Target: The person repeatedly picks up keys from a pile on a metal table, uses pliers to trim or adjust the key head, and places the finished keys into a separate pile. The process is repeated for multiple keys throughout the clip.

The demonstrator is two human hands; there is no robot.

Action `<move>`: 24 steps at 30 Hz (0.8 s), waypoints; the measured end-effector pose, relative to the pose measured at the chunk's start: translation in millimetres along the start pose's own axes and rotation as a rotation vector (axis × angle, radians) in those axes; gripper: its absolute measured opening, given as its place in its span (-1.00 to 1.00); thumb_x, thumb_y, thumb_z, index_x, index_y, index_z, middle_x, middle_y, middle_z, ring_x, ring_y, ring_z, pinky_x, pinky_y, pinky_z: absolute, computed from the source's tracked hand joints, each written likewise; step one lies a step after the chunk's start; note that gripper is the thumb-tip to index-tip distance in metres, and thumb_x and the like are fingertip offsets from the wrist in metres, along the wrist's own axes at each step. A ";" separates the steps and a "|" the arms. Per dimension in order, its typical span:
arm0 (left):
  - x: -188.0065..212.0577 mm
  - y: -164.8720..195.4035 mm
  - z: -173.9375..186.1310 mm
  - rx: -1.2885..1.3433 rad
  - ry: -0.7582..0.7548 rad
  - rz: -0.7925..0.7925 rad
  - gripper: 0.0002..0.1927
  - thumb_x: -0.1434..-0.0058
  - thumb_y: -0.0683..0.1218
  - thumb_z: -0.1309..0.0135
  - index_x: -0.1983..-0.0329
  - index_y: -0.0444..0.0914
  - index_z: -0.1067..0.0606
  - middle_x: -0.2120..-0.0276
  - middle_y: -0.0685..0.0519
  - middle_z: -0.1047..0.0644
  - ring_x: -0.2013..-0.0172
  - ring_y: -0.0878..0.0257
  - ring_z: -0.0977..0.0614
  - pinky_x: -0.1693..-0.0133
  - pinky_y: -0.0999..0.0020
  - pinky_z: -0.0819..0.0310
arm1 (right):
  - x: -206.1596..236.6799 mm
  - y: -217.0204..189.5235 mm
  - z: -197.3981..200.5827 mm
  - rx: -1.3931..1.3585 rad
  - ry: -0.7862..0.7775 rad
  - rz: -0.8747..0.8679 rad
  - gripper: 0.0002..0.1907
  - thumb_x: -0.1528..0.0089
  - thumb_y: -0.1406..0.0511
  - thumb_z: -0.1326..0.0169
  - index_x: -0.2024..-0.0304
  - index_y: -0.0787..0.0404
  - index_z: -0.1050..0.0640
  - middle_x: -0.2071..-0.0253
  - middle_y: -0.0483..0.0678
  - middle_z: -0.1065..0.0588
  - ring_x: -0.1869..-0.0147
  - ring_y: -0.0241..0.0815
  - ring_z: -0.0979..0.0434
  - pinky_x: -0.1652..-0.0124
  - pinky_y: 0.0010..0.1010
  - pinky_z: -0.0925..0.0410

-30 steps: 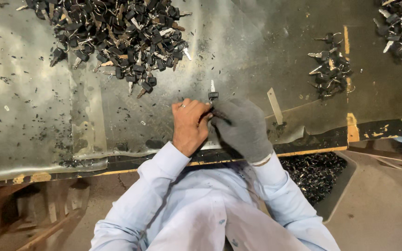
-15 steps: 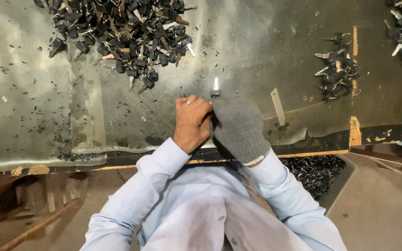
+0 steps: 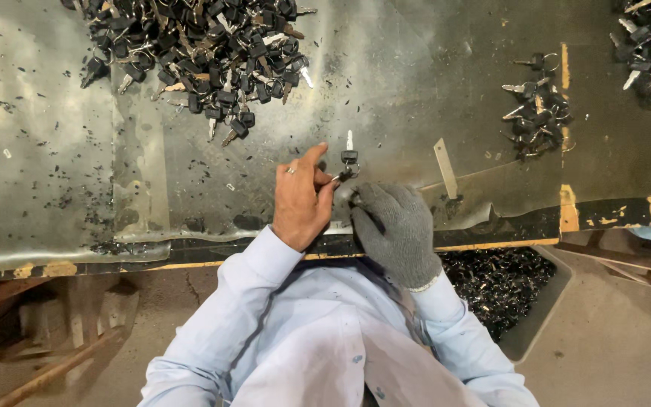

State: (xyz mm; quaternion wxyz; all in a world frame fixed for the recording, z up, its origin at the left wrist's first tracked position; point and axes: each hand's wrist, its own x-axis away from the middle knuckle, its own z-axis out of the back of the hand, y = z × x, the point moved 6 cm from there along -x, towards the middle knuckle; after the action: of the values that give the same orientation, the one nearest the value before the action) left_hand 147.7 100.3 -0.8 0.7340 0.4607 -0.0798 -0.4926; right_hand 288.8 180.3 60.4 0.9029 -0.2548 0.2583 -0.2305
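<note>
Since half a second ago the left hand (image 3: 301,203) has lifted its forefinger straight, while thumb and remaining fingers pinch a black-headed key (image 3: 348,154) whose silver blade points away, above the grip. Just right of it, the gloved right hand (image 3: 393,226) is curled closed on the key's ring end. Small, light, stiff and smooth metal; best held by the plastic head.

My bare left hand (image 3: 301,200) and grey-gloved right hand (image 3: 395,226) meet over the metal tabletop (image 3: 54,173), pinching a black-headed key (image 3: 349,154) that points away from my fingers. A large key pile (image 3: 205,53) lies beyond my left fingers, a smaller pile (image 3: 535,113) beyond my right.
</note>
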 end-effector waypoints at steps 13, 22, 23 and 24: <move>7.7 15.1 5.0 -0.034 0.050 -0.125 -0.41 -0.20 -0.31 -0.16 -0.32 -0.36 -0.31 0.26 0.07 -0.50 0.21 0.10 -0.53 0.00 0.10 -0.32 | -43.7 3.1 -3.7 -0.264 -0.283 -0.288 -0.78 -0.19 0.35 -0.17 0.10 0.24 -0.63 0.29 0.07 -0.59 0.21 0.03 -0.64 0.19 -0.24 -0.44; 7.1 8.1 21.7 -0.239 0.001 -0.105 -0.65 -0.24 -0.24 -0.16 -0.11 -0.29 -0.47 0.28 -0.05 -0.49 0.21 0.01 -0.47 0.12 0.13 -0.26 | -13.9 -18.0 -0.4 -0.098 -0.048 0.025 -0.69 -0.12 0.33 -0.26 0.10 0.29 -0.60 0.18 0.10 -0.58 0.13 0.10 -0.59 0.13 -0.16 -0.43; 8.0 7.2 23.4 -0.195 0.009 -0.113 -0.63 -0.28 -0.23 -0.18 -0.15 -0.32 -0.46 0.28 -0.05 -0.49 0.22 0.00 -0.46 0.12 0.13 -0.26 | -11.6 -18.3 -2.5 -0.079 -0.040 0.040 -0.70 -0.13 0.33 -0.27 0.09 0.29 -0.60 0.16 0.10 -0.58 0.11 0.10 -0.59 0.11 -0.16 -0.43; 8.9 7.0 23.3 -0.168 -0.002 -0.135 -0.58 -0.28 -0.24 -0.18 -0.19 -0.36 -0.42 0.27 -0.05 -0.49 0.23 0.00 -0.47 0.10 0.12 -0.28 | -10.6 -18.3 -4.2 -0.061 -0.032 0.055 -0.70 -0.14 0.34 -0.27 0.09 0.29 -0.60 0.14 0.09 -0.58 0.09 0.10 -0.58 0.09 -0.15 -0.42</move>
State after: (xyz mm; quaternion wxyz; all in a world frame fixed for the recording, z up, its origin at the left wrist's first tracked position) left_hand 143.4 79.9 14.6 0.7351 0.4011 -0.0079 -0.5464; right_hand 273.1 170.7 71.6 0.9047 -0.2786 0.2575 -0.1937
